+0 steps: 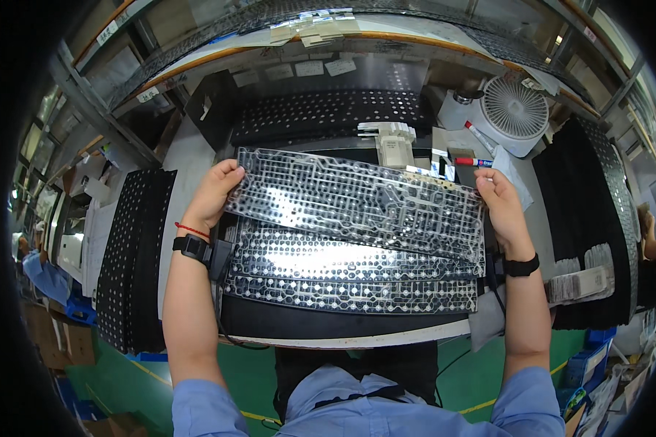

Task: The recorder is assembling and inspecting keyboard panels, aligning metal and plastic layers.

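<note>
My left hand (216, 193) pinches the left end of a clear keyboard membrane sheet (342, 195) printed with silvery circuit lines. On the opposite short end, my right hand (501, 202) grips the same sheet near its upper corner. The sheet slants slightly down toward the right. Below it lie more membrane sheets (357, 295), partly covered by the held one and bright with glare. They rest on a dark work surface (284, 324) at the table's front. Each wrist wears a black band.
Behind the sheet stand a beige stack of small parts (396, 149), a red marker (474, 162) and a white fan (516, 115). Black perforated sheets are stacked at left (127, 255) and right (583, 218). Beside the right forearm lies a bundle of pale strips (583, 282). A shelf (306, 45) spans the back.
</note>
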The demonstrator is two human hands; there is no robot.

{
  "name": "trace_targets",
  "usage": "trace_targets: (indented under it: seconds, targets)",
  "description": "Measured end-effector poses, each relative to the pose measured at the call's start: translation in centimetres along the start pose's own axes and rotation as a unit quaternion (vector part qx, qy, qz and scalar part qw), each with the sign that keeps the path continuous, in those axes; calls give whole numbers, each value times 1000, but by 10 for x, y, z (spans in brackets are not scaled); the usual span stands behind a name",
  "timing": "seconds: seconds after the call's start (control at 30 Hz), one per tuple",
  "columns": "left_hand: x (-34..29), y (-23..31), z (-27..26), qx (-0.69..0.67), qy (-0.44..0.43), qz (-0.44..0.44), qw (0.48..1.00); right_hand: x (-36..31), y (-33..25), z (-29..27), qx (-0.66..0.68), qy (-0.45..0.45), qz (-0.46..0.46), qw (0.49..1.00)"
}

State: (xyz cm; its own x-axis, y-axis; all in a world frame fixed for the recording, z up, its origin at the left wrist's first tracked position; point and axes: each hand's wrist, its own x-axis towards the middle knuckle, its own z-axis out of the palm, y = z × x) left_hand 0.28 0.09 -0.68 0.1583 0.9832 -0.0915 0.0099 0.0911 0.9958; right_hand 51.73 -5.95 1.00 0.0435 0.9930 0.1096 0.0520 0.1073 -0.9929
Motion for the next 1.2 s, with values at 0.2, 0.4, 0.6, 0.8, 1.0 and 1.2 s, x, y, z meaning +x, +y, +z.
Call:
trace_targets:
  seconds: [0.2,0.4,0.6,0.8,1.0,1.2]
  targets:
    - [-1,3,-1,-51,46,31,997,0,-5,3,33,-44,32,998]
    - [-2,5,-1,-57,56,22,997,-1,-8,2,-13,-46,28,998]
    - [-2,5,-11,-82,31,53,995,-2,-7,3,-15,-5,27,1000]
    - [-9,17,9,-103,87,39,990,-6,-19,13,69,78,74,992]
    - [-6,15,13,-71,47,50,995,0,-4,-2,-50,3,19,999]
    - [-5,11,0,51,42,-7,998,-4,-14,7,-33,-2,27,999]
